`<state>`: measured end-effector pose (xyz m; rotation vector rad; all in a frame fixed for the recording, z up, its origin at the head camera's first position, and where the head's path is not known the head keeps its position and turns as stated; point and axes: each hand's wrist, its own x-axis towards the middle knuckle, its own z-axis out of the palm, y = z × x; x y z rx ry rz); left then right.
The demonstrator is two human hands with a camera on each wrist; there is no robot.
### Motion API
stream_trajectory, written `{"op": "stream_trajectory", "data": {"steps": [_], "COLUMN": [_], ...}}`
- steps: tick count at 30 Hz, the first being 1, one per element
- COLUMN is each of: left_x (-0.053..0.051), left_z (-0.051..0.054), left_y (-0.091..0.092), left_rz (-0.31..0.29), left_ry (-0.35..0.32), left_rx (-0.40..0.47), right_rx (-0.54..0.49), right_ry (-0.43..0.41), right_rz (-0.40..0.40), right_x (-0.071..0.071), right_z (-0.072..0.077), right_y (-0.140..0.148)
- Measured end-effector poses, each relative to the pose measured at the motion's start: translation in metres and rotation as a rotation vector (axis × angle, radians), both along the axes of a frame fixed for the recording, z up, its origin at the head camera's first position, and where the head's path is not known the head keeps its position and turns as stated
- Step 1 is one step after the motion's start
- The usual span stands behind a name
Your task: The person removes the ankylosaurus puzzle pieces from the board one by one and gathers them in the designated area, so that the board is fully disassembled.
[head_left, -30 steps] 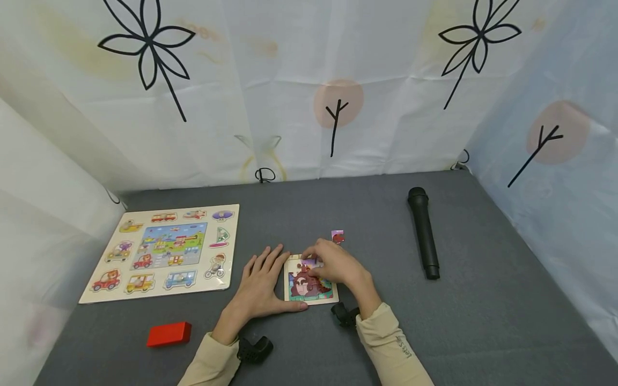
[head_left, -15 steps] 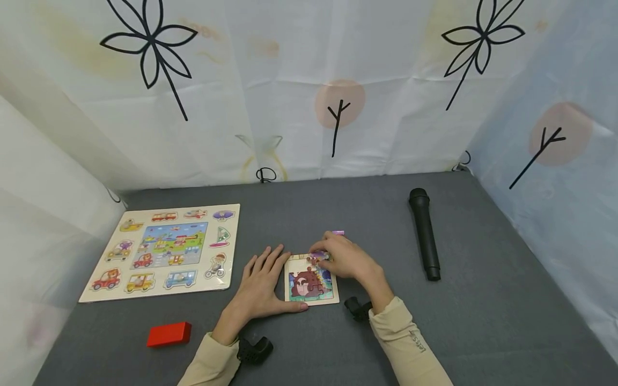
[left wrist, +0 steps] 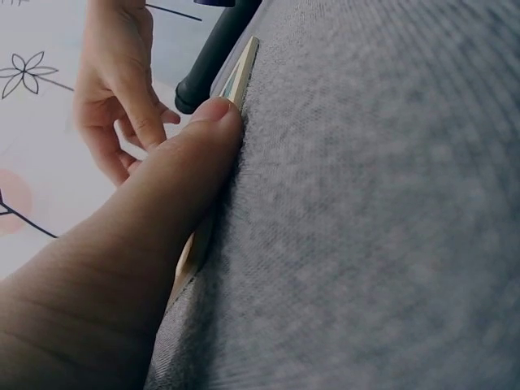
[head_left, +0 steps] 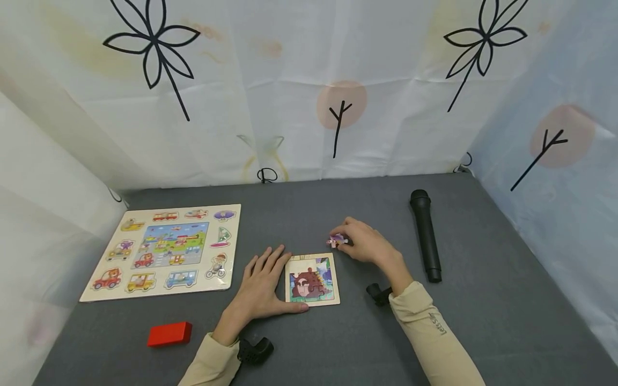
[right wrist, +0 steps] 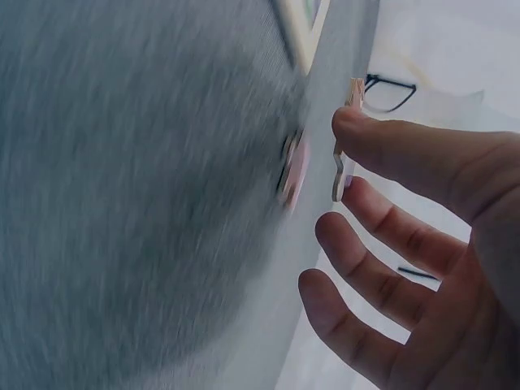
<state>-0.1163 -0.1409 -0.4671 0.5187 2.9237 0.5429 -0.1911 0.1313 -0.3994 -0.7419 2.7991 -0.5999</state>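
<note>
A small jigsaw puzzle (head_left: 309, 284) in a wooden frame lies on the table, with brown animal pieces in it and a bare, pale patch at its upper left. My left hand (head_left: 260, 287) rests beside its left edge, fingers straight, thumb along the front edge. Beyond the frame's far right corner, my right hand (head_left: 369, 244) pinches a purple puzzle piece (head_left: 333, 242) above the table. In the right wrist view thumb and forefinger hold that wooden piece (right wrist: 340, 166) on edge. Another pinkish puzzle piece (right wrist: 296, 172) lies on the cloth below; from the head it is mostly hidden.
A large vehicle puzzle board (head_left: 224, 262) lies at the left. In front of it sits a red block (head_left: 169, 334). To the right of my right hand is a black microphone (head_left: 425, 236). White printed cloth (head_left: 289, 80) walls the table's back and sides.
My right hand has lifted the purple piece out of the small frame and moved right and away from me with it, baring the frame's upper left. My left hand has stayed put.
</note>
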Motion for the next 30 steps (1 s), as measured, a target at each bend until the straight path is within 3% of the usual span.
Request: {"op": "stream_trajectory", "data": {"steps": [12, 30], "left_x": [0.001, 0.000], "left_z": [-0.001, -0.004], "left_y": [-0.001, 0.000], "left_rz": [-0.009, -0.006], "left_ry": [0.010, 0.048], "left_rx": [0.006, 0.037], "right_rx": [0.020, 0.028], "right_ry": [-0.027, -0.033], "right_rz": [-0.048, -0.067], "right_x": [-0.016, -0.021], "right_z": [-0.005, -0.013], "right_y": [0.026, 0.042]}}
